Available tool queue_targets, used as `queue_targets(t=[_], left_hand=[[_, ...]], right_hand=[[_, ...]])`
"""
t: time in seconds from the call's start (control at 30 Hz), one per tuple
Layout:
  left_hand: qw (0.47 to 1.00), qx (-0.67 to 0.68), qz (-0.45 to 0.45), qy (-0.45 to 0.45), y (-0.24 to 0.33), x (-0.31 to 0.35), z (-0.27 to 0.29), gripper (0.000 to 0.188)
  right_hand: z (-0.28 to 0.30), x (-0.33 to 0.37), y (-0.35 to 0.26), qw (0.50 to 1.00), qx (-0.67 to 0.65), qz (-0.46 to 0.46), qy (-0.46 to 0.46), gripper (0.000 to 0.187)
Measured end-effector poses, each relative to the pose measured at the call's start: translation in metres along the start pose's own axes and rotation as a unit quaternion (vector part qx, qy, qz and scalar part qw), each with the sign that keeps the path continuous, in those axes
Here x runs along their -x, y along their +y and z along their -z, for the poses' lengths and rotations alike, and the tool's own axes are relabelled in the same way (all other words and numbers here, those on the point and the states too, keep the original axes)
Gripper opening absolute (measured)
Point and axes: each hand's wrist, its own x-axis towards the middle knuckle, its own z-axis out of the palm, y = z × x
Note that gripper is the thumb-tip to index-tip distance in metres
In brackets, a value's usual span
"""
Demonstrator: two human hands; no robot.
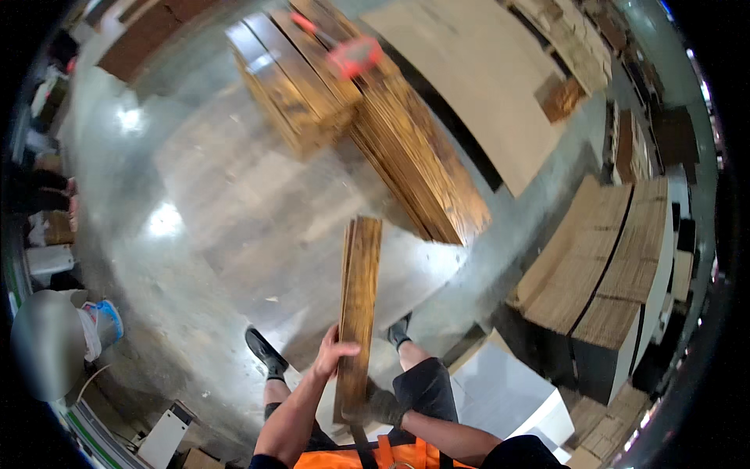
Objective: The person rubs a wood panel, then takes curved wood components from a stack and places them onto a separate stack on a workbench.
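Observation:
A small bundle of narrow brown wooden planks [362,289] stands upright in front of my body, between my legs. My bare left hand [336,353] grips its left side, with the thumb across the front face. At the lower end, my right hand [384,408] in a dark glove is closed round the right edge; some of its fingers are hidden. Farther off, longer stacks of similar glossy brown planks [426,160] lie side by side. A blurred red and grey tool [353,56] rests on top of them.
A large flat cardboard sheet [469,70] lies beyond the stacks. Strapped flattened cardboard [601,266] stands at the right, near white sheets [508,391]. A grey cylindrical object [51,344] is at the left. Brown boards cover part of the shiny floor [258,211].

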Motion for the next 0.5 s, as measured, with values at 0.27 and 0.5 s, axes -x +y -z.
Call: queue_targets(t=[0.27, 0.5], left_hand=[[0.879, -0.411, -0.118, 0.214, 0.137, 0.276, 0.047, 0.098], [0.777, -0.525, -0.242, 0.250, 0.171, 0.479, 0.126, 0.097]], right_hand=[[-0.170, 0.029, -0.327, 0.447, 0.718, 0.523, -0.104, 0.048], [-0.426, 0.012, -0.417, 0.221, 0.832, 0.342, -0.377, 0.090]])
